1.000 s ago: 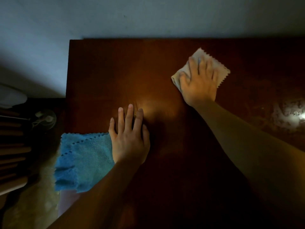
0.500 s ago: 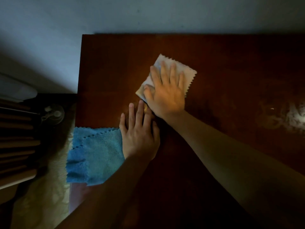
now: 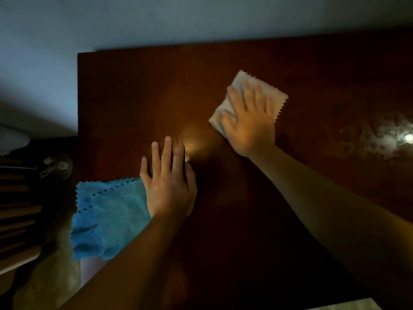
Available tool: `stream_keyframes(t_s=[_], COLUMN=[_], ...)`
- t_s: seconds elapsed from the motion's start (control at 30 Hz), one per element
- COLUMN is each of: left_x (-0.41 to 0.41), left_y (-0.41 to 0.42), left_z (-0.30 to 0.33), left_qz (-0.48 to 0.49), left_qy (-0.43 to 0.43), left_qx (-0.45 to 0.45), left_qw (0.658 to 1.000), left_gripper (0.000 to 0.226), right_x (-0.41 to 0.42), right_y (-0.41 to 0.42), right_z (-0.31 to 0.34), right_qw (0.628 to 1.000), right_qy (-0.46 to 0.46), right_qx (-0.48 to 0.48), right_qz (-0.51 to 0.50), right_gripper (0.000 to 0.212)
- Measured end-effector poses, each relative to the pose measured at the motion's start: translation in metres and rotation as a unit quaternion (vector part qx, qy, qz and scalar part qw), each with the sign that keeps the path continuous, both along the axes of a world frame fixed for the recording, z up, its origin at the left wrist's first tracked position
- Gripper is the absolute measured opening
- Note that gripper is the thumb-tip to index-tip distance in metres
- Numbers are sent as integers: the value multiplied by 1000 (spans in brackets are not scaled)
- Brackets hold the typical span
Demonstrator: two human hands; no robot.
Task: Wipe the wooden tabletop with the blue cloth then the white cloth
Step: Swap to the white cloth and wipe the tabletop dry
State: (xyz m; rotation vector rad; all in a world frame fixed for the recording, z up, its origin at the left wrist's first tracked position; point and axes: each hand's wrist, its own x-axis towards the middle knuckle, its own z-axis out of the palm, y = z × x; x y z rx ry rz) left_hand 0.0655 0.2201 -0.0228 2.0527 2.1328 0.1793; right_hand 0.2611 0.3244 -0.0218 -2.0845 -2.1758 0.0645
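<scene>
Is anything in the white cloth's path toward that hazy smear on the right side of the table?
Nothing visible. The right hand presses the square white cloth flat, and only bare dark wooden tabletop lies between it and the whitish smear. The blue cloth and left hand sit on the opposite side.

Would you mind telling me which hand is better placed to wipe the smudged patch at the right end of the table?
The right hand. It already presses flat on the white cloth, nearer the smudged patch. The left hand rests flat on the tabletop beside the blue cloth.
</scene>
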Motion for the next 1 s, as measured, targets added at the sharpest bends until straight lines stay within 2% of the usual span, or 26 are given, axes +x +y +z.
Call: stream_keyframes(t_s=[0.13, 0.4, 0.5, 0.63, 0.77, 0.87, 1.0], left_x=[-1, 0, 1, 0, -2, -1, 0], left_y=[2, 0, 0, 1, 0, 0, -1], left_z=[1, -2, -2, -4, -6, -5, -4], left_qz=[1, 3, 1, -3, -5, -5, -7], left_qy=[-3, -8, -4, 11, 7, 3, -2], left_qx=[-11, 7, 12, 5, 19, 27, 32], left_qw=[1000, 1000, 1000, 1000, 1000, 1000, 999], left_gripper=[56, 54, 54, 55, 54, 53, 52], right_x=[20, -4, -21, -44, -29, -12, -1], right_y=[-7, -10, -17, -37, -87, -115, -108], right_z=[4, 0, 0, -2, -6, -5, 0], right_qw=[994, 987, 993, 1000, 995, 992, 987], right_qy=[-39, -7, -11, 9, -5, -4, -3], right_qx=[-28, -33, -23, -16, -38, -25, -30], right_qz=[-94, -154, -112, -7, 95, 123, 160], right_gripper=[66, 65, 66, 64, 65, 63, 65])
